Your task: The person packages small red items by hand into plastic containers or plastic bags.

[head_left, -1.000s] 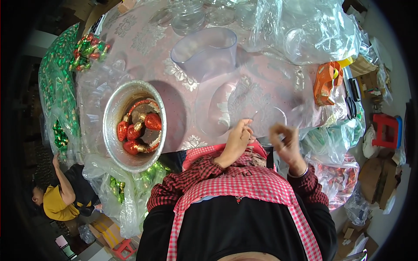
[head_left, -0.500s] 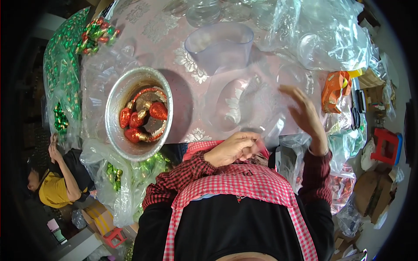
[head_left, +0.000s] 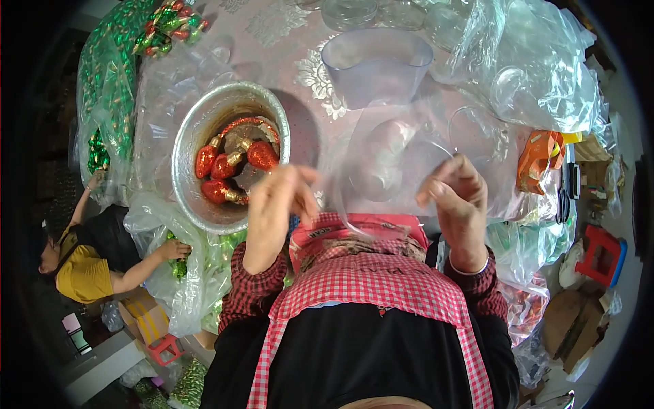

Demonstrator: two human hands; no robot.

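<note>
While the fisheye bends everything at the rim, left edge is readable enough: a second person (head_left: 82,262) in a yellow top sits low at far left, one hand in a clear bag of green foil pieces (head_left: 178,262), face and lower body cut off or dark. Above that, a long bag of green glittery decorations (head_left: 102,88) runs up the left side of the table (head_left: 272,27); contents blur together, can't separate items.

Metal bowl (head_left: 187,146) sits on the table left of centre, holding red glitter bulb-shaped ornaments (head_left: 225,167) with gold caps; count unclear, some stacked under a red ring.

Left hand (head_left: 276,204) is raised just right of the bowl, fingers curled together, pinching the left edge of a clear plastic piece (head_left: 381,163). Motion blur on the fingertips, so the exact grip isn't visible.

That clear piece is held in the air between both hands, over the near table edge and the checked apron. Looks like a thin transparent shell or sheet with round outlines; shape hard to make out against the glossy tablecloth.

Behind it, a clear plastic tub (head_left: 375,61) stands on the table.

Right hand (head_left: 456,194) closed, fingers clamped on the piece's right edge.

Further right: crumpled clear plastic bags (head_left: 545,75), an orange packet (head_left: 538,160), a red stool (head_left: 599,252) on the floor.
</note>
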